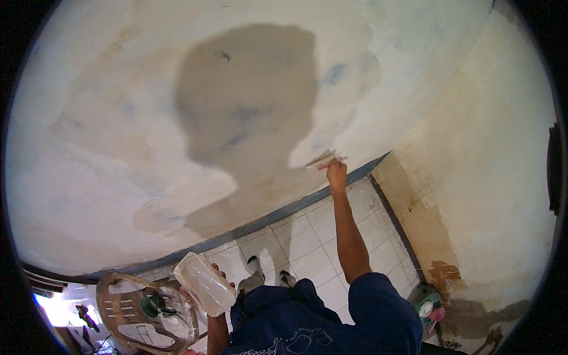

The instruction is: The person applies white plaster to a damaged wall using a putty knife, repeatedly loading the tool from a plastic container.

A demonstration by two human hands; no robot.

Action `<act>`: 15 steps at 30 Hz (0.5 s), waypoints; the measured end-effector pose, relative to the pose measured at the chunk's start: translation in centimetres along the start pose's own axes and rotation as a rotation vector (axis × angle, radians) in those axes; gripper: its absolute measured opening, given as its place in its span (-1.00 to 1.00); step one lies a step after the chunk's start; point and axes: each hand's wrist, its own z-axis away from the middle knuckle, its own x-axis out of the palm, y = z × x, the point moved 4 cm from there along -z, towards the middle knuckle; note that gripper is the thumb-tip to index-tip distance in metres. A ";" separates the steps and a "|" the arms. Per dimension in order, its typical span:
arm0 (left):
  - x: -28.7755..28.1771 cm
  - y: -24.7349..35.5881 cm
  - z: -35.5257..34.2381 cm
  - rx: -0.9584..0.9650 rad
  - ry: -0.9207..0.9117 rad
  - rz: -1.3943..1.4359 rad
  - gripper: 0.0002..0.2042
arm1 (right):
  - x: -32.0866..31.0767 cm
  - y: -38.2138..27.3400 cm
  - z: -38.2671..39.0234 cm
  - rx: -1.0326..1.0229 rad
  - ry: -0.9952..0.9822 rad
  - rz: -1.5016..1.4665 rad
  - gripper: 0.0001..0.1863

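Note:
In the head view my right hand (336, 171) grips a scraper (320, 160) with a pale wide blade and a reddish handle, held at the patchy plastered wall (106, 165) low near its foot. A large shadow of a head falls on this wall. At the lower middle, my left hand (219, 273) holds an oblong whitish plastic tray (204, 279) from beneath, its fingers showing along the right side of it.
A stained plastic chair (112, 299) at lower left carries a green container (151, 306). A second, stained wall (473, 177) rises at the right, with green and pink items (430, 307) at its foot. My feet stand on white floor tiles (319, 278).

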 end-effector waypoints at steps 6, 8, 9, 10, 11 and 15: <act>-2.3 0.9 0.8 0.017 -0.029 0.003 -0.10 | 2.6 -16.4 -2.3 0.061 -0.008 -0.003 -0.65; -0.3 0.0 -0.1 -0.029 -0.043 0.092 -0.02 | 0.1 -19.0 -2.4 0.088 -0.084 -0.189 -0.65; -0.2 -0.1 -0.2 -0.046 -0.051 0.132 0.02 | -0.8 -19.4 -1.8 0.081 -0.082 -0.190 -0.65; 0.0 -0.1 -0.3 -0.059 -0.061 0.171 0.06 | -1.7 -19.4 -0.7 0.096 -0.034 -0.185 -0.66; -0.8 0.1 0.2 -0.029 -0.083 0.104 0.05 | -2.6 -19.3 0.4 0.111 0.009 -0.180 -0.66; -2.6 1.0 1.0 0.004 -0.127 -0.013 0.02 | -5.2 -8.7 1.4 0.107 -0.024 -0.002 -0.66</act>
